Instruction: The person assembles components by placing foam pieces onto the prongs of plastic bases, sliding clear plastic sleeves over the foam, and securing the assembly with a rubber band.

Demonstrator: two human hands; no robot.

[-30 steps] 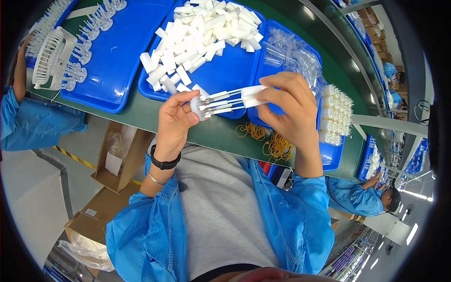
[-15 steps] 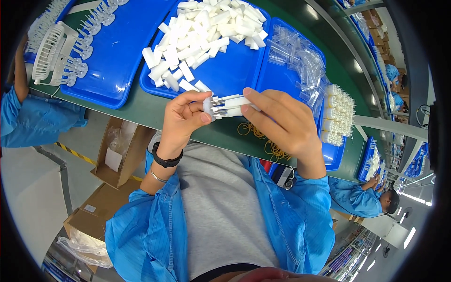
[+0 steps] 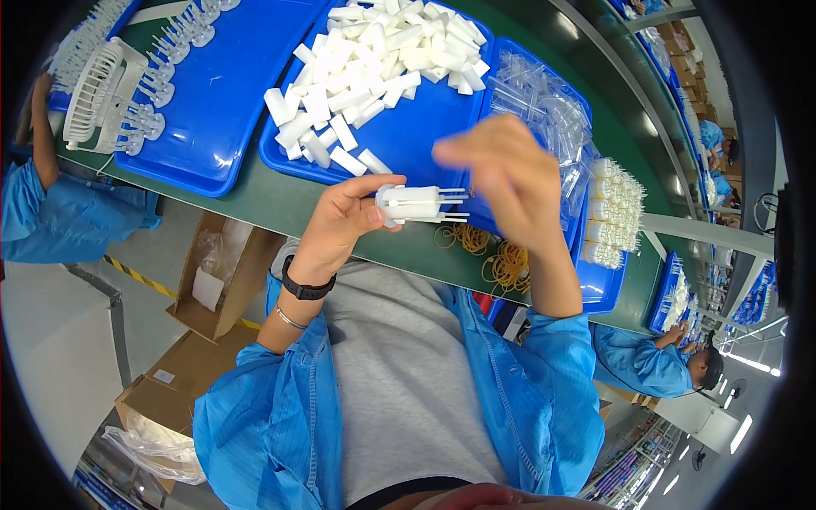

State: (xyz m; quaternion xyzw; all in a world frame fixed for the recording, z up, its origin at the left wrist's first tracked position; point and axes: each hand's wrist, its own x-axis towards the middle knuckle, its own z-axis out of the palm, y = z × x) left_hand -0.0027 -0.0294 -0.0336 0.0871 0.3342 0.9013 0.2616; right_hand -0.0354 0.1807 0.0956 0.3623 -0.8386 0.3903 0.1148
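Note:
My left hand (image 3: pixel 342 223) is closed on the round base of a white pronged holder (image 3: pixel 388 206), pinched between thumb and fingers. White foam-like sleeves (image 3: pixel 416 209) sit around its prongs, and the thin prong tips stick out toward the right. My right hand (image 3: pixel 510 174) is away from the holder, smeared by motion, over the gap between two blue trays. Whether it holds anything cannot be made out. Beyond my hands, a heap of loose white blocks (image 3: pixel 374 64) lies in the middle blue tray (image 3: pixel 408 136).
Clear plastic pieces (image 3: pixel 544 106) fill the right tray, beside a cluster of banded white pronged parts (image 3: pixel 612 212). Yellow rubber bands (image 3: pixel 508 265) lie near the table's front edge. Similar pronged holders (image 3: pixel 140 127) and a white rack (image 3: pixel 93 98) stand left. Co-workers sit on both sides.
My right hand has let go of the white sleeves and moved up, away from the holder. The sleeves now sit further down the prongs, toward the base. My left hand keeps its grip.

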